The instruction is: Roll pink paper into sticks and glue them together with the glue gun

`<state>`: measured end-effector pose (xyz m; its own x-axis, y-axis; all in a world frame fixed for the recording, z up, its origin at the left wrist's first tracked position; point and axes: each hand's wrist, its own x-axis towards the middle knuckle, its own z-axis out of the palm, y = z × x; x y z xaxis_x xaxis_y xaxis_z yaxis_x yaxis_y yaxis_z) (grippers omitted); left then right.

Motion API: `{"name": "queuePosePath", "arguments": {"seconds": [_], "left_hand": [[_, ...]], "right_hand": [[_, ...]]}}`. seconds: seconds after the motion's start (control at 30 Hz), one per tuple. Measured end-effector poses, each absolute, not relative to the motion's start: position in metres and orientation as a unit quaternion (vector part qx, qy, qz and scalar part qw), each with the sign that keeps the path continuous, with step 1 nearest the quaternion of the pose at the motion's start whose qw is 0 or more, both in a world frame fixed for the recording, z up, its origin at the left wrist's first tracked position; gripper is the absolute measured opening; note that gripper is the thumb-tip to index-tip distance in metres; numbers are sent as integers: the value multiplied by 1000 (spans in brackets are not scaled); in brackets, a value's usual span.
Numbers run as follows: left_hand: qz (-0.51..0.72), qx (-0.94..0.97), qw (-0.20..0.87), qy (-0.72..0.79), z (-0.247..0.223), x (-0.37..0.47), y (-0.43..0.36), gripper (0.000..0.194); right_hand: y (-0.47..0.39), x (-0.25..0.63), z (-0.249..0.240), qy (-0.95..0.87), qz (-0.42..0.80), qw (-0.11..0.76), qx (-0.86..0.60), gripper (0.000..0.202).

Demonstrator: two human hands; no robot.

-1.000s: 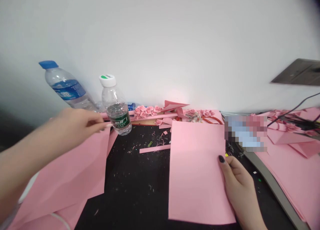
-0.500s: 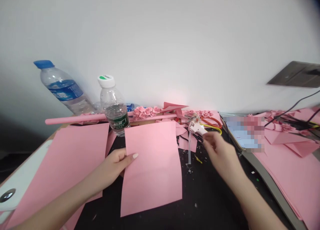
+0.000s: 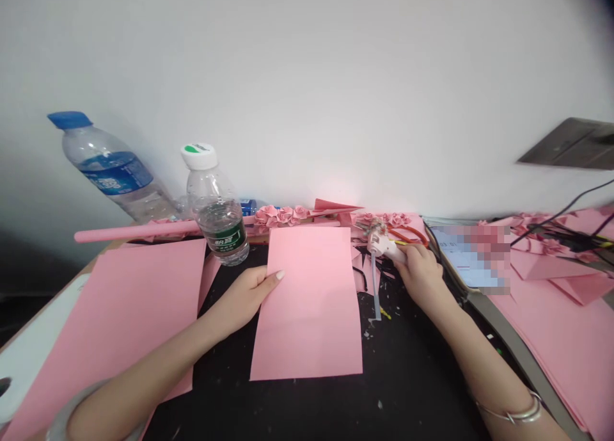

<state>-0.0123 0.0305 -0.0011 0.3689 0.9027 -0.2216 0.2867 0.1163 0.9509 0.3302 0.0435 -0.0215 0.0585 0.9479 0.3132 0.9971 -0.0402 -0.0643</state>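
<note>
Black tabletop [image 3: 297,402] against a white wall, littered with paper scraps. Left hand [image 3: 244,297] steadies a pink sheet [image 3: 309,303] lying flat at centre, thumb on top of its left edge, the other fingers tucked beneath: a pinch grip. Right hand [image 3: 422,271] is closed around the handle of a white glue gun [image 3: 384,246] just right of the sheet, by the paper roses [image 3: 283,214]. A green-label bottle [image 3: 215,210] stands beside the sheet's far left corner. Step in hand, by appearance: taking up the gun. Next calls for bringing its nozzle over the held sheet.
</note>
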Motion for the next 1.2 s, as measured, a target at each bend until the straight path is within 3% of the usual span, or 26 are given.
{"name": "queuePosePath", "arguments": {"seconds": [0.4,0.57,0.63,0.7,0.77,0.83,1.07,1.2], "left_hand": [[266,590,597,473,-4,-20,31,38],[251,582,619,464,1,-21,26,38],[235,587,627,455,4,-20,22,39],[213,605,625,445,7,-19,18,40],[191,638,602,442,8,-19,15,40],[177,673,564,444,9,-19,13,40],[272,786,266,488,-3,-28,25,20],[229,849,241,411,-13,-28,28,18]], "right_hand": [[59,371,-17,-689,-98,190,-692,27],[46,347,2,-691,-112,222,-679,35],[35,318,17,-686,-55,292,-664,37],[26,285,29,-704,87,329,-623,38],[22,260,35,-713,239,313,-580,39],[24,248,35,-693,320,287,-580,22],[32,286,24,-577,347,412,-614,20],[31,297,25,-532,381,470,-593,24]]}}
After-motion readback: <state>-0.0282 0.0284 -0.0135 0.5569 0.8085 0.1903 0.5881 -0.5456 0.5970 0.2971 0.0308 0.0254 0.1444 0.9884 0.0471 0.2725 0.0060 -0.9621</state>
